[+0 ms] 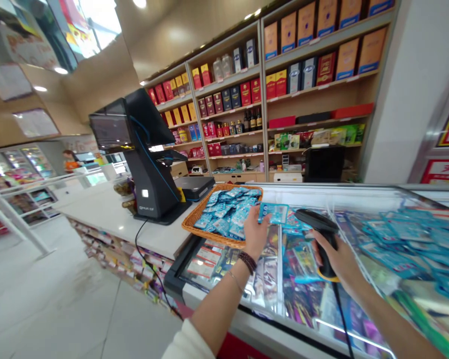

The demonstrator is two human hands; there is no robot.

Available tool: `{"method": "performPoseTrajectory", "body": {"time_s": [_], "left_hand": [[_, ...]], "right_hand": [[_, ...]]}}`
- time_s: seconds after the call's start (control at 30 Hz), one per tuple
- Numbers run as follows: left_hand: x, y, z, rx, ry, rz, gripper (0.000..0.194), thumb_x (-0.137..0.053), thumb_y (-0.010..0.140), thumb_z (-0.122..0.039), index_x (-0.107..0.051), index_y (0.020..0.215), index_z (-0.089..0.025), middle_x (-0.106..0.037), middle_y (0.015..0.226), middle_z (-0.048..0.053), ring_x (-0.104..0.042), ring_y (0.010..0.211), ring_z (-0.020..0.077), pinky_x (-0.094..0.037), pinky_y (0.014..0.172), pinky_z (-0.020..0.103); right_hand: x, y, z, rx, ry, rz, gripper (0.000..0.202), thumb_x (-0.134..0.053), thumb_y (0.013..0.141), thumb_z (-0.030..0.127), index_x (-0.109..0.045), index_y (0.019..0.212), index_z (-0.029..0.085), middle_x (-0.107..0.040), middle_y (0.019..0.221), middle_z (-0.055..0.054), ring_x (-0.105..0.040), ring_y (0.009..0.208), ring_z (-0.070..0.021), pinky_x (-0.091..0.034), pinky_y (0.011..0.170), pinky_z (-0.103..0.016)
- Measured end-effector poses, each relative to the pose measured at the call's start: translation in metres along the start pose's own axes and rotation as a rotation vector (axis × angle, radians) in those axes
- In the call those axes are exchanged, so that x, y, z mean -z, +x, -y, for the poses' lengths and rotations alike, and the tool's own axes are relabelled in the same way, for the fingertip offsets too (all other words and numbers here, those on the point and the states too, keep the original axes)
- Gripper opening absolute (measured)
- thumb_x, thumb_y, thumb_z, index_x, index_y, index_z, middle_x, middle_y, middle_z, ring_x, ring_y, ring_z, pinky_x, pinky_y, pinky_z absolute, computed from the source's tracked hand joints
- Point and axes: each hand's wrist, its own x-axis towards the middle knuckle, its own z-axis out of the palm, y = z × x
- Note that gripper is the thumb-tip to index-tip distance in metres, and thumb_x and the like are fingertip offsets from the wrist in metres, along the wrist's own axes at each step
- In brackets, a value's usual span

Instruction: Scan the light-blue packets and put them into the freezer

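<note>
My left hand (pixel 255 230) pinches a small blue packet (pixel 279 213) at its left end, just right of a wicker basket (pixel 213 241). Many similar blue packets (pixel 228 212) fill that basket. A black barcode scanner (pixel 324 234) is gripped by my right hand (pixel 331 252), its head pointing left toward the held packet. From its handle a cable (pixel 342 314) runs down. Both hands are above the glass top of a chest freezer (pixel 198 294). A loose pile of blue packets (pixel 404 239) lies on the glass to the right.
A black point-of-sale terminal (pixel 153 169) stands on the white counter (pixel 97 204) at left, with a black box (pixel 194 187) beside it. Its cable (pixel 136 244) hangs over the counter edge. Behind are shelves (pixel 230 111) of boxes and bottles. A person (pixel 71 162) is far left.
</note>
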Motion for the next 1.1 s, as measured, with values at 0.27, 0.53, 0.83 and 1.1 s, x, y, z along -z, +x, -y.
{"method": "performPoseTrajectory", "body": {"time_s": [0.27,0.53,0.83,1.1], "left_hand": [[-0.074,-0.022,0.056,0.337,-0.438,-0.045,0.033,-0.082,0.074,-0.04,-0.063,0.089,-0.017,-0.067,0.079,0.001,-0.066,0.073,0.0131,-0.061,0.074,0.03],[-0.058,-0.014,0.063,0.35,-0.498,-0.082,0.028,-0.078,0.078,-0.035,-0.062,0.095,-0.019,-0.072,0.092,0.003,-0.072,0.085,0.0152,-0.062,0.084,0.032],[-0.058,-0.017,0.06,0.356,-0.425,-0.064,0.023,-0.071,0.084,-0.031,-0.061,0.1,-0.018,-0.073,0.103,0.007,-0.073,0.093,0.0167,-0.062,0.089,0.034],[-0.058,-0.017,0.066,0.334,-0.453,-0.081,0.026,-0.073,0.082,-0.03,-0.061,0.101,-0.018,-0.072,0.104,0.008,-0.073,0.094,0.0172,-0.061,0.089,0.036]], "right_hand": [[0.005,0.001,0.003,-0.004,-0.113,0.011,0.051,-0.072,0.078,0.07,-0.058,0.062,0.024,-0.054,0.041,0.002,-0.048,0.033,-0.0141,-0.042,0.035,-0.028],[-0.001,-0.007,0.01,0.008,-0.305,0.0,0.051,-0.068,0.082,0.066,-0.055,0.056,0.024,-0.052,0.036,0.003,-0.048,0.032,-0.0127,-0.04,0.041,-0.026],[-0.005,-0.015,0.016,0.033,-0.353,0.004,0.048,-0.065,0.084,0.065,-0.055,0.058,0.026,-0.053,0.038,0.003,-0.049,0.034,-0.0144,-0.039,0.043,-0.029],[0.001,-0.008,0.012,0.001,-0.346,0.057,0.051,-0.064,0.085,0.067,-0.055,0.057,0.025,-0.053,0.037,0.002,-0.05,0.034,-0.0144,-0.041,0.044,-0.028]]}}
